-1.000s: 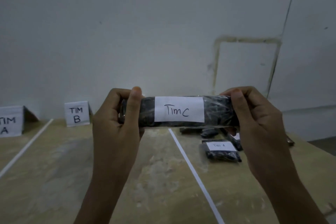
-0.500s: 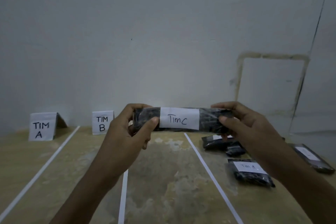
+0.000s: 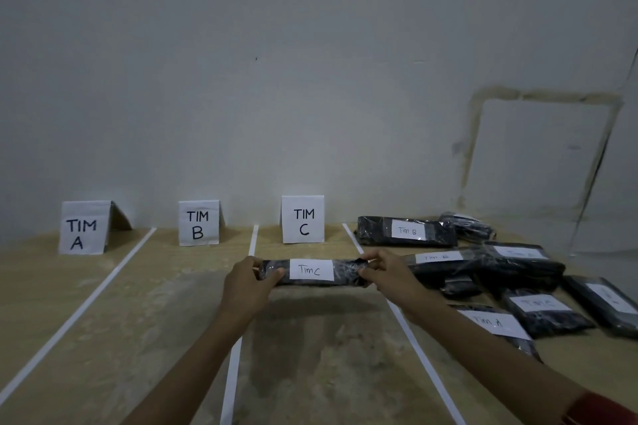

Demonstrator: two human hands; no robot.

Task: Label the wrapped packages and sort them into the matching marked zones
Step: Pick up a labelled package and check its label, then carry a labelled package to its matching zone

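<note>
A black, film-wrapped package point(image 3: 312, 272) with a white "Tim C" label is pinched at its ends by the left hand point(image 3: 247, 286) and the right hand point(image 3: 386, 274). It is held over the surface point(image 3: 310, 366) between two white tape lines point(image 3: 414, 345), near the TIM C sign point(image 3: 303, 219). Other packages point(image 3: 511, 266) are piled to the right.

The TIM C sign point(image 3: 302, 219) is white with black block letters. Just in front of it, the Tim C package point(image 3: 347, 275) is black under glossy clear wrap, its label point(image 3: 311, 270) white with dark pen writing. Right of the sign, the other packages point(image 3: 518, 269) are black with white labels. The table point(image 3: 165, 321) is mottled tan, striped by white tape lines point(image 3: 419, 355).
</note>
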